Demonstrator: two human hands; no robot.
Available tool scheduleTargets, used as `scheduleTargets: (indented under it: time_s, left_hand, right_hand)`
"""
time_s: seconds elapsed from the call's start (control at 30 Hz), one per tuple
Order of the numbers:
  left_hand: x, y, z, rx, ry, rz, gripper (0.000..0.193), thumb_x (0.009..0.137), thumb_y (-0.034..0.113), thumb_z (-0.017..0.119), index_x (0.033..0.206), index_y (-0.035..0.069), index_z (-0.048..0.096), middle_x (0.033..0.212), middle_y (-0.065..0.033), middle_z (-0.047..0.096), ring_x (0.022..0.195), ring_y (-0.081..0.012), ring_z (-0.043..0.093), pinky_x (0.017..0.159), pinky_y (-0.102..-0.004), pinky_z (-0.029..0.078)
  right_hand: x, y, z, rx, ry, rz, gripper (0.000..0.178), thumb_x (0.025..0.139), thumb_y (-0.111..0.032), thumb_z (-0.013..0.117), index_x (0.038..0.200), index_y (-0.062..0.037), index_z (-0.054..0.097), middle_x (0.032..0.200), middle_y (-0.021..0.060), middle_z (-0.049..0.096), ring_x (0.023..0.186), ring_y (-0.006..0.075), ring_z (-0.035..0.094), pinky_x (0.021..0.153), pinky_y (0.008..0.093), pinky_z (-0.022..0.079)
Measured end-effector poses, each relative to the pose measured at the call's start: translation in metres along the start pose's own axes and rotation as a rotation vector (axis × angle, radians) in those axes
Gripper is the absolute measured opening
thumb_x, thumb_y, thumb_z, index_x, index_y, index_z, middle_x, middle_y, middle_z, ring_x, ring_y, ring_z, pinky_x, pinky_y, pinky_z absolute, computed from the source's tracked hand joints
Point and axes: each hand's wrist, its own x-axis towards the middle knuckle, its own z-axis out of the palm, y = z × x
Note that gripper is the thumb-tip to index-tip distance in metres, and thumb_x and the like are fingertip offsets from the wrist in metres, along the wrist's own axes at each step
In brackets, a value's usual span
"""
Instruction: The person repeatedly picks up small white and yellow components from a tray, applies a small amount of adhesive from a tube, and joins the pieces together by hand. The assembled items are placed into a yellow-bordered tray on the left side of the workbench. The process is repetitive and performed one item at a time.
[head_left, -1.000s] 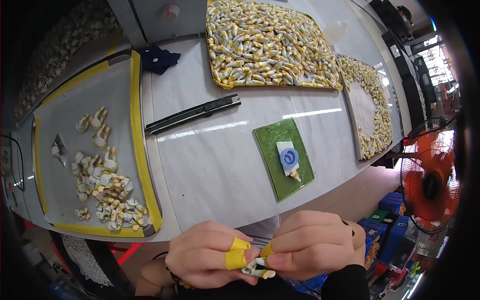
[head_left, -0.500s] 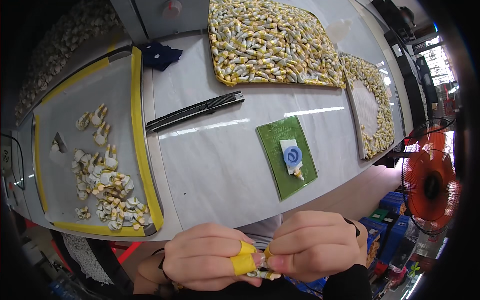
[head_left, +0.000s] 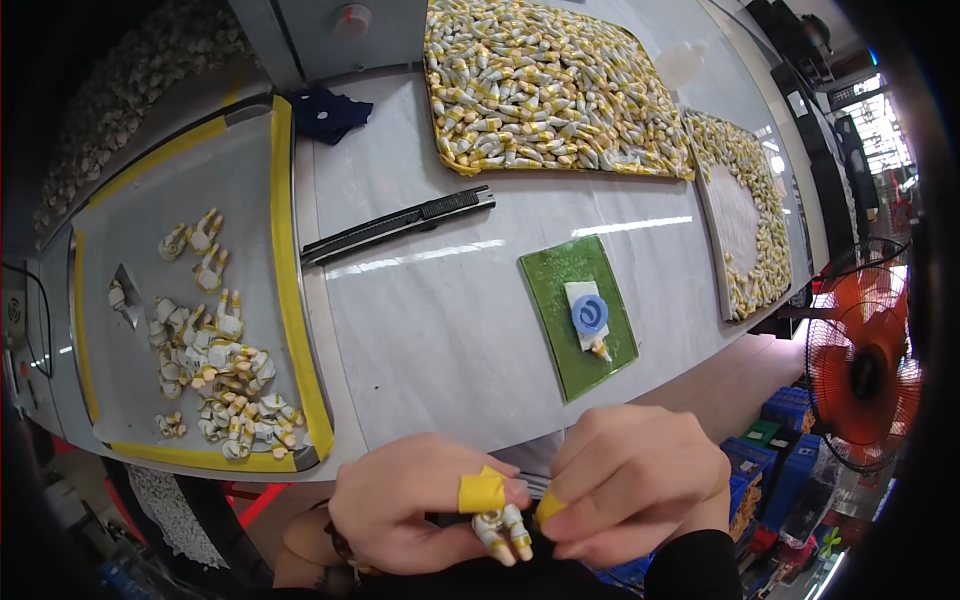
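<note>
My left hand (head_left: 405, 505) is closed, pinching a small white doll body with two legs (head_left: 502, 534), banded in yellow with pale feet, which hangs below its taped finger. Yellow tape wraps a fingertip of this hand. Just beside it, my right hand (head_left: 640, 485) is curled with thumb and fingers pinched together, yellow tape showing on one finger; whatever it holds, if anything, is hidden. Beyond the hands a green mat (head_left: 560, 345) lies on the table, bearing a blue round cap-like piece (head_left: 590, 315) on a white pad and a small leg-like piece (head_left: 601, 350).
On the left, a tray edged in yellow tape (head_left: 287, 250) holds several white doll parts (head_left: 225, 355). A black utility knife (head_left: 400, 222) lies beside it. Farther off are a tray heaped with small leg-like pieces (head_left: 550, 90) and a partly filled tray (head_left: 735, 220). An orange fan (head_left: 865, 365) stands right.
My hands have drawn slightly apart at the fingertips. The doll body's two legs now show clearly under my left fingers, and my right hand has turned and risen a little.
</note>
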Motion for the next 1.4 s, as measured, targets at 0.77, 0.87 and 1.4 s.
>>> scheduleTargets:
  time_s: [0.77, 0.87, 1.4]
  left_hand:
    - [-0.005, -0.001, 0.006, -0.395, -0.064, -0.277, 0.022, 0.074, 0.011, 0.077, 0.088, 0.000, 0.064, 0.078, -0.0071, 0.067, 0.068, -0.0151, 0.064, 0.060, -0.0225, 0.047]
    - [-0.004, 0.000, 0.010, -0.487, -0.005, -0.247, 0.024, 0.073, 0.012, 0.078, 0.088, 0.000, 0.064, 0.078, -0.0071, 0.066, 0.067, -0.0158, 0.064, 0.060, -0.0228, 0.047]
    - [0.002, 0.042, -0.014, 0.199, -0.136, -0.215, 0.023, 0.071, 0.014, 0.078, 0.087, 0.001, 0.066, 0.078, -0.0082, 0.065, 0.068, -0.0204, 0.064, 0.060, -0.0258, 0.050]
  right_hand:
    - [0.002, 0.008, -0.003, 0.078, -0.178, 0.010, 0.013, 0.073, -0.013, 0.077, 0.079, -0.0063, 0.068, 0.078, 0.0011, 0.051, 0.067, 0.0184, 0.050, 0.059, 0.0308, 0.043]
    - [-0.001, 0.014, 0.000, 0.202, -0.121, 0.008, 0.012, 0.073, -0.011, 0.077, 0.080, -0.0067, 0.068, 0.077, 0.0012, 0.051, 0.066, 0.0183, 0.051, 0.058, 0.0308, 0.043]
    - [0.010, 0.002, -0.010, -0.123, -0.378, -0.123, 0.012, 0.070, -0.007, 0.077, 0.081, -0.0050, 0.071, 0.073, 0.0007, 0.050, 0.057, 0.0151, 0.049, 0.049, 0.0273, 0.038]
